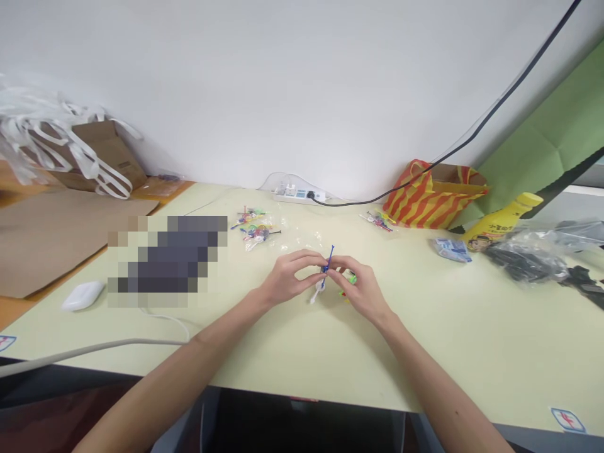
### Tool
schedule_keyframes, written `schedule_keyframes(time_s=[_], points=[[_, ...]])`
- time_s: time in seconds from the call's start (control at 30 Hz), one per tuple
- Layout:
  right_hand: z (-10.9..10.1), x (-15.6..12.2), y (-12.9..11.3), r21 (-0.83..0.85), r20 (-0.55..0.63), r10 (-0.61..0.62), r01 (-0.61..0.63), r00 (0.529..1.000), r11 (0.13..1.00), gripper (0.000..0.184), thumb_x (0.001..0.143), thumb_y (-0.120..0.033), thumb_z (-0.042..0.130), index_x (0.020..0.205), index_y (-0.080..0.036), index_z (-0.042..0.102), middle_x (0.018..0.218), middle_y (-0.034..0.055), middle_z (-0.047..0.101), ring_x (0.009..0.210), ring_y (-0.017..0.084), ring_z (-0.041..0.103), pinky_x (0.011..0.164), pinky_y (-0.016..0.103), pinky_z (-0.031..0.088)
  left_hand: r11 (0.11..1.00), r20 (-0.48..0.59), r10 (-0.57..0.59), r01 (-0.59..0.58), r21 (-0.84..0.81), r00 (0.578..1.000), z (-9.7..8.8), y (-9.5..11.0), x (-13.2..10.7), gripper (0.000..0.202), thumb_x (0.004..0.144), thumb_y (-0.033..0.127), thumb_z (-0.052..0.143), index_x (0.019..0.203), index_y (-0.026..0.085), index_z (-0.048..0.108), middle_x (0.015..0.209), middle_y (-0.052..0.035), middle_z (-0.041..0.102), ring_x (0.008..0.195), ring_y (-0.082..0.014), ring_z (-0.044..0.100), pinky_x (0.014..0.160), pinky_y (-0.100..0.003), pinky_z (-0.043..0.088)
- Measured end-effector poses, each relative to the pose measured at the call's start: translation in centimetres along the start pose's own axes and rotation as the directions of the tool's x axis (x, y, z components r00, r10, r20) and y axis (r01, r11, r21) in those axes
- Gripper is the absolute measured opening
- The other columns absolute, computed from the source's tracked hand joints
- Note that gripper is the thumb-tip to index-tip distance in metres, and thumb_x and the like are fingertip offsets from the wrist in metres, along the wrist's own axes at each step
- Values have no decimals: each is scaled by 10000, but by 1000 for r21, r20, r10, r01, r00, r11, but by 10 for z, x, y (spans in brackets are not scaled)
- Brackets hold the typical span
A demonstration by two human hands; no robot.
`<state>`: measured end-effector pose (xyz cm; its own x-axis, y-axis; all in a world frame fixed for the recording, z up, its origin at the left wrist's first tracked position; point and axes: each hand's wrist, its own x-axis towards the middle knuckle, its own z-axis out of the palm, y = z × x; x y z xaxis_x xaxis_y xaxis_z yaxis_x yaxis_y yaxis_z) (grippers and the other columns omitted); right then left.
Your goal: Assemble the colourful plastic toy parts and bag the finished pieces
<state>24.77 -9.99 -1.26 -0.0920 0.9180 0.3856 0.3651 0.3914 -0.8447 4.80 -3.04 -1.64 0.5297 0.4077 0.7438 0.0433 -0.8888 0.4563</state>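
Observation:
My left hand and my right hand meet over the middle of the pale yellow table. Between their pinched fingertips stands a small blue plastic stick piece, with a white piece hanging below it. Both hands pinch this small toy part. A green and orange bit shows under my right hand's fingers. A clear bag of similar coloured plastic pieces lies just beyond my left hand.
A power strip lies by the wall. A red-and-yellow striped bag, a yellow bottle, a small packet and black plastic sit right. A white earbud case, a cable and cardboard are left.

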Motion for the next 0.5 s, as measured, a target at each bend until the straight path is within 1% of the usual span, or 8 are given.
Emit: schedule_keyframes(time_s=[0.1, 0.17, 0.23, 0.37, 0.5], points=[[3, 0, -2, 169, 22, 108, -110, 994, 979, 182, 939, -388, 647, 1005, -220, 666, 968, 43, 717, 835, 177, 652, 784, 329, 489, 1000, 29, -8, 8, -6, 1000, 1, 1, 0, 228, 885, 198, 734, 1112, 203, 709, 1020, -82, 760, 973, -189, 725, 877, -328, 609], [2, 1, -2, 257, 59, 162, -172, 985, 951, 208, 914, -410, 679, 949, -208, 642, 867, 26, 685, 753, 158, 615, 710, 304, 460, 999, 45, -27, 28, -23, 999, 1, 3, 0, 210, 888, 205, 727, 1098, 196, 713, 999, -80, 764, 942, -185, 730, 859, -319, 610], [1, 2, -3, 348, 123, 187, -219, 975, 912, 244, 897, -433, 699, 924, -206, 617, 804, 9, 644, 682, 138, 553, 647, 284, 418, 996, 55, -66, 69, -61, 996, 2, 6, 1, 189, 885, 211, 725, 1072, 184, 719, 957, -75, 767, 877, -173, 733, 819, -303, 613], [0, 3, -6, 518, 254, 178, -289, 951, 805, 310, 867, -485, 723, 903, -217, 570, 762, -11, 574, 622, 122, 455, 598, 271, 360, 958, 53, -174, 182, -222, 983, 3, 13, 3, 180, 850, 223, 757, 1016, 156, 735, 887, -73, 776, 770, -160, 742, 736, -273, 624], [5, 2, -8, 577, 297, 228, -364, 927, 731, 380, 831, -538, 728, 920, -239, 512, 726, -19, 504, 596, 130, 409, 581, 280, 353, 870, 78, -278, 286, -401, 957, 5, 13, 2, 207, 837, 274, 779, 984, 133, 747, 851, -87, 780, 740, -178, 755, 703, -280, 639]])
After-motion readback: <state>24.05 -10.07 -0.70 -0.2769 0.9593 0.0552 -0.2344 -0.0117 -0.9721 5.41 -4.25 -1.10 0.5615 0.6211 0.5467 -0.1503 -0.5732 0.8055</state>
